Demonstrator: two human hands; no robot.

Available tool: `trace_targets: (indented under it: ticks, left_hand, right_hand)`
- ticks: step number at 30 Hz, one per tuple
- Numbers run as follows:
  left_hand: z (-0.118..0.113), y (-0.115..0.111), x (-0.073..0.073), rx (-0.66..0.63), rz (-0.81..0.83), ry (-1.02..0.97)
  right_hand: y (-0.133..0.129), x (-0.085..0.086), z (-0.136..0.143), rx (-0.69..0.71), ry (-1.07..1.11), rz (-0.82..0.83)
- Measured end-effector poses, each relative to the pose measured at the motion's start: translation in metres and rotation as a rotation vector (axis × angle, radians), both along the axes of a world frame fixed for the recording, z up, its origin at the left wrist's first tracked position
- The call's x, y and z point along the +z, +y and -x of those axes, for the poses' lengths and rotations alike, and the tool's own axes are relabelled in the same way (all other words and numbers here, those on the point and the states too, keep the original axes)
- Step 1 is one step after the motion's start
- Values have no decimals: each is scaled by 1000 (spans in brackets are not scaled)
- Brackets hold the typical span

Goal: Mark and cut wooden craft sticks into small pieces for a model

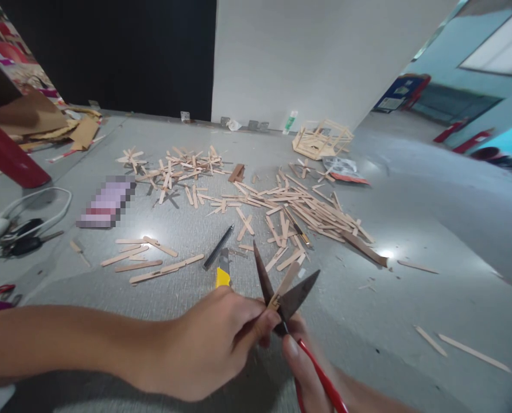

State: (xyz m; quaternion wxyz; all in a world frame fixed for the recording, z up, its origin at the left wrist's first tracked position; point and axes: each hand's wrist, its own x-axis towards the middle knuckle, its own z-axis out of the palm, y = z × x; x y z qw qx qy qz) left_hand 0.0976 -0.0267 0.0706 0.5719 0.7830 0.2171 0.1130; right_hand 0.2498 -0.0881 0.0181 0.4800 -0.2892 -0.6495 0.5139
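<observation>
Low in the middle, my left hand (221,338) pinches a wooden craft stick (287,279) between thumb and fingers. My right hand (311,367) is closed round the red handles of a pair of scissors (301,295). The dark blades are spread apart, and the stick lies between them near the pivot. Beyond my left hand lies a utility knife (223,276) with a yellow part, its far side partly hidden by the hand. A dark pen (218,246) rests close to the knife.
A heap of craft sticks (316,209) spreads across the grey surface, with more sticks (152,258) at left. A wooden stick frame (322,139) stands at the back near a glue tube (290,122). A blurred phone (107,202), keys (26,244) and a white cable (66,195) lie left.
</observation>
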Motion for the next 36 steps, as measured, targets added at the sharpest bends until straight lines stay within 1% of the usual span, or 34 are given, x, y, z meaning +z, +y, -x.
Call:
trace_targets:
  ticks: [2,4,7,12,16,20,25,28,32,34,36]
  left_hand:
    - [-1,-2,0,14,35,8]
    - [-1,-4,0,29,73,18]
    - [-2,-5,-1,34,103,18]
    - [-2,-7,-4,59,69,-3]
    - [-3,-4,-3,41,39,21]
    - [-2,0,3,18,0,17]
    - [-1,-1,10,109,29,7]
    - [0,-3,11,171,39,5]
    - [1,-2,12,244,17,-12]
    - [2,0,14,255,-7,-24]
    - [3,3,17,233,-16,-39]
  right_hand:
    - [1,5,0,-14,-32,49]
    - [0,7,-1,-57,-70,109]
    - [-8,7,-10,-128,-106,166]
    - [-30,5,-27,-183,-137,155]
    - [-36,4,-31,-280,-169,105]
    - [-32,6,-32,-259,-151,98]
    - [-27,10,-29,-315,-119,56]
    - [-23,14,-23,-313,-110,73]
    - [-21,18,-18,-263,-77,123]
    - [-21,18,-18,-258,-79,159]
    - [-21,17,-21,-238,-83,181]
